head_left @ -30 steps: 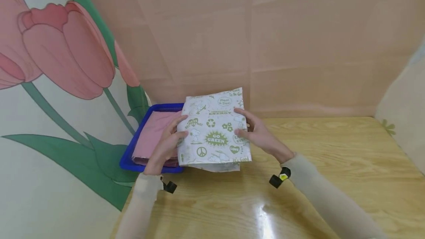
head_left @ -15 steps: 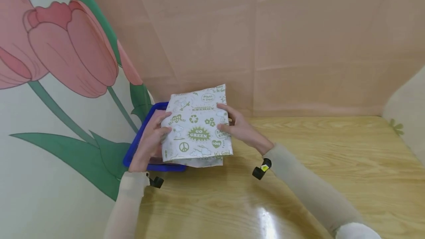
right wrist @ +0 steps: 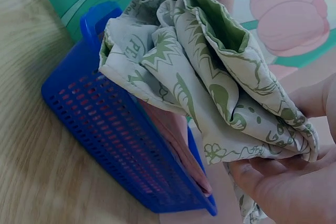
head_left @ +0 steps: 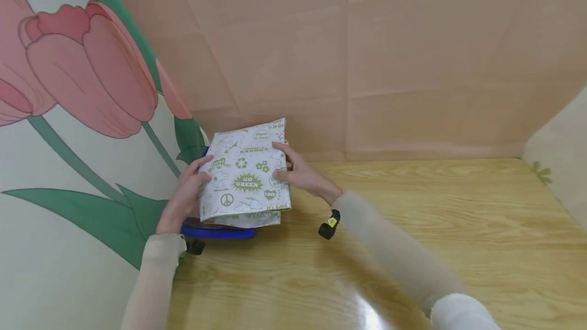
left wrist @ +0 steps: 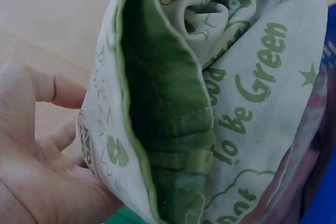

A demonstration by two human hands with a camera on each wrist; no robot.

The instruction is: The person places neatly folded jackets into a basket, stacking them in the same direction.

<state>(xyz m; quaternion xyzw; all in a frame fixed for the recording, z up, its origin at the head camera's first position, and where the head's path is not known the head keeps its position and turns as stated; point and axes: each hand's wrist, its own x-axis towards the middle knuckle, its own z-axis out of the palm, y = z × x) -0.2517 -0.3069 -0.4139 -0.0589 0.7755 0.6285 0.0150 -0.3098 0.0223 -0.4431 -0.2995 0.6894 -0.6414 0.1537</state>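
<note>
A folded white cloth [head_left: 245,164] with green print, "GO GREEN" among its words, is held nearly flat above the blue basket. My left hand [head_left: 182,196] grips its left edge and my right hand [head_left: 302,172] its right edge, thumbs on top. The left wrist view shows a green inner side [left wrist: 163,103] between the layers. From the right wrist view, the layers hang in loose folds over the perforated blue plastic basket [right wrist: 115,129]. Folded pink cloth [right wrist: 176,137] lies in that basket, mostly hidden from the head view.
The basket stands on a wooden table [head_left: 390,228] at its back left, close to a wall painted with tulips [head_left: 91,70]. A peach-coloured sheet [head_left: 367,65] hangs behind the table. A wrist camera [head_left: 329,224] is strapped to each forearm.
Both hands have carried the folded printed cloth leftward, from beside the basket to over it. The cloth now covers most of the basket and the pink cloth in the head view.
</note>
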